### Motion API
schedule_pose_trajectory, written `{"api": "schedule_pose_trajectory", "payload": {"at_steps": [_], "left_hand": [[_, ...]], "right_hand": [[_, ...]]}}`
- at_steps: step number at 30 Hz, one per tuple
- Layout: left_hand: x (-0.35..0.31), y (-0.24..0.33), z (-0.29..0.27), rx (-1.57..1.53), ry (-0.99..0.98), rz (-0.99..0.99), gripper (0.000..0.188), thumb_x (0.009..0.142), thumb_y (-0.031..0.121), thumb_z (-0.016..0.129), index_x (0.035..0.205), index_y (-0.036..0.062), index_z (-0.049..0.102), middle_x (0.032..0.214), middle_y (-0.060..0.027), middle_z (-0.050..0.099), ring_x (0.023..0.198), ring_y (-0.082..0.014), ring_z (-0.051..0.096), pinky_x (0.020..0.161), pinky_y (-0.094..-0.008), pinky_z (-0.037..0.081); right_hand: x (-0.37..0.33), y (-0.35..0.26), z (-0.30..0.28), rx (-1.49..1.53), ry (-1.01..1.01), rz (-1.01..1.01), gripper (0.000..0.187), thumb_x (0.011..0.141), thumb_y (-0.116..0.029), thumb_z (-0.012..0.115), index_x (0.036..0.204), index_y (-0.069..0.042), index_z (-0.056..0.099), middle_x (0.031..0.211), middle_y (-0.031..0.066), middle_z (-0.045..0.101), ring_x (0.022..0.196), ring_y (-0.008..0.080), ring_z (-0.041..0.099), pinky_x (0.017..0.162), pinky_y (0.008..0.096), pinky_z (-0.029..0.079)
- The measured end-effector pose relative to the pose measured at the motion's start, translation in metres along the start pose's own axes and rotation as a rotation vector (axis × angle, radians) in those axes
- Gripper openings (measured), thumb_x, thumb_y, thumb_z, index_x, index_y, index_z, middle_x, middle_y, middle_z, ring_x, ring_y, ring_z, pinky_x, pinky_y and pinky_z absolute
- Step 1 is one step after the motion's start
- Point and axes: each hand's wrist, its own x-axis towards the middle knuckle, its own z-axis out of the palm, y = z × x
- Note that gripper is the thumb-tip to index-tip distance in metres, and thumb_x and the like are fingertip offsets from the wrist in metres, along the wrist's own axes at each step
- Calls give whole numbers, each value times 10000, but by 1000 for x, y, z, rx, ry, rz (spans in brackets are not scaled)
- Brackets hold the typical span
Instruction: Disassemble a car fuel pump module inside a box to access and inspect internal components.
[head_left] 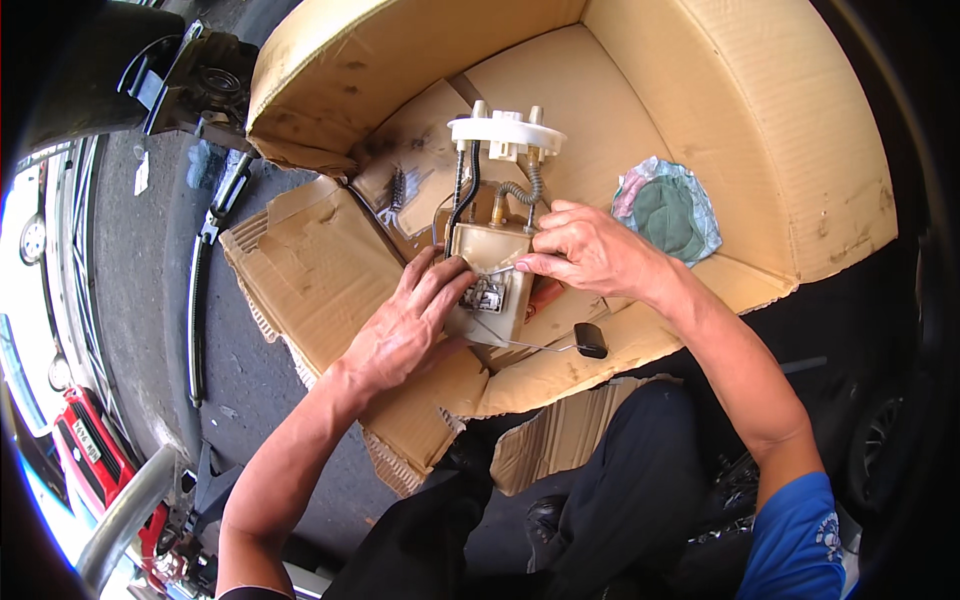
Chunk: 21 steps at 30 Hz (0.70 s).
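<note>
A fuel pump module (488, 241) stands upright at the opening of the cardboard box, with a white round top flange (506, 131), dark wires and a corrugated hose above its cream-coloured body. From its lower front a thin wire arm reaches right to a black float (590, 340). My left hand (410, 318) holds the body from the left, fingers curled around its side. At the right side, my right hand (585, 250) is closed in a pinch, thumb and forefinger on a thin, light-coloured piece too small to name, close against the front of the body.
A large open cardboard box (700, 110) surrounds the module, one flap (310, 270) folded out left. Inside lie a crumpled green and pink cloth (672, 213) and a small dark spring (397, 190). A long black-and-silver tool (205, 270) lies on the asphalt, and a red car (95, 445) stands farther left.
</note>
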Motion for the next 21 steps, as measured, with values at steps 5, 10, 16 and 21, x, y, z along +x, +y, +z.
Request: {"api": "schedule_pose_trajectory", "payload": {"at_steps": [5,10,16,21], "left_hand": [[4,4,0,7,3,20,898,761,189,943,1527,38,499,1545,-183,498,1524,-472,398,1256,-546,420],[2,3,1,-3,-1,10,899,767,186,938,1536,43,495,1545,-179,498,1525,-471,396,1257,-546,419],[2,2,-2,-15,-46,8,842,875,240,856,1583,37,448,1585,-170,461,1531,-506,361,1273,-553,399],[-1,1,3,-32,7,-4,907,766,170,938,1545,49,489,1540,-185,500,1527,-476,398,1255,-551,421]], "right_hand": [[-3,10,-1,98,-25,-16,334,1025,-333,741,915,-25,807,809,156,687,871,357,654,854,472,536],[-2,-6,1,6,26,4,343,1033,-330,722,914,-19,806,808,187,705,852,386,683,847,492,544],[0,-23,-7,-21,-39,101,327,1042,-319,691,1002,-30,838,811,219,729,846,415,720,828,520,555],[3,-24,-5,-16,-118,234,338,1044,-348,687,1011,-54,850,828,209,743,844,397,716,828,499,559]]}}
